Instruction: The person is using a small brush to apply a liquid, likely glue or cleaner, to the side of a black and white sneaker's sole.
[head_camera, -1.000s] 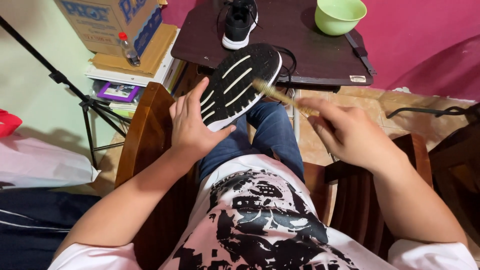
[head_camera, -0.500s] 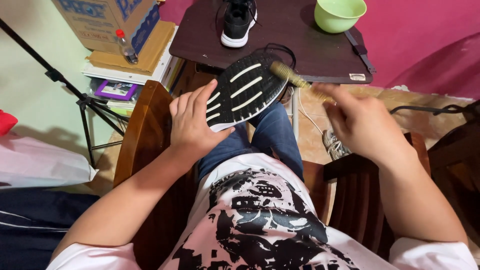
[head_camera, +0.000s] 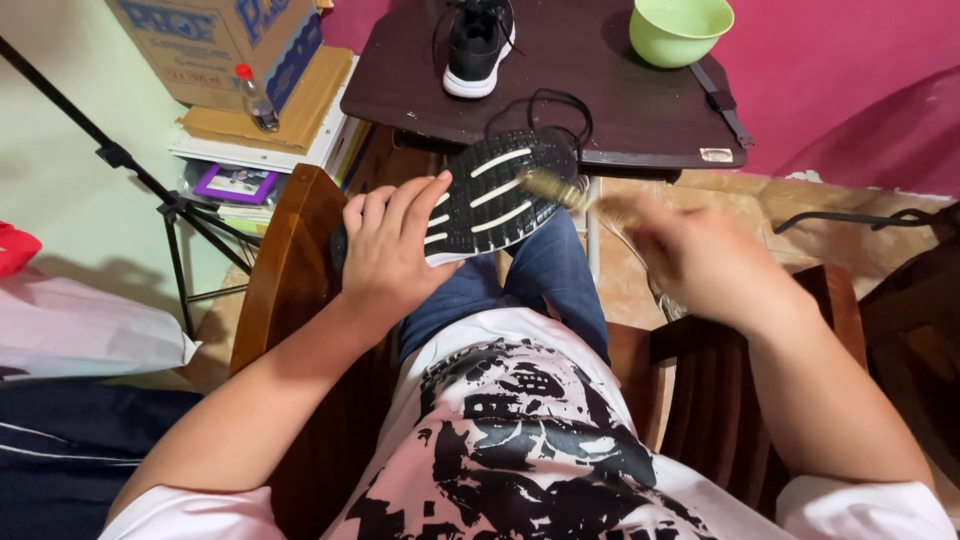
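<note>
**Brush head now on the toe of the upturned sole**

The left hand (head_camera: 395, 250) grips a black sneaker (head_camera: 490, 195) held sole-up over the person's lap, fingers wrapped across the heel half of the tread and closed on the shoe. The shoe sits a little lower and flatter than half a second ago, with its toe pointing toward the dark bench (head_camera: 640, 110).

The right hand (head_camera: 700, 265) is blurred with motion; it is curled around the handle of a small brush (head_camera: 560, 190), whose bristle end now lies against the toe edge of the sole. A second ago the brush crossed the sole's upper edge farther out, and the hand has since drawn back toward the body. That back-and-forth reads as scrubbing strokes under way along the tread, with the white ribs already fairly bright.

On the bench stand the matching sneaker (head_camera: 478, 45), upright, and a green bowl (head_camera: 680, 30), well apart from the hands. A cardboard box (head_camera: 215, 45) rests on stacked books to the left.
</note>
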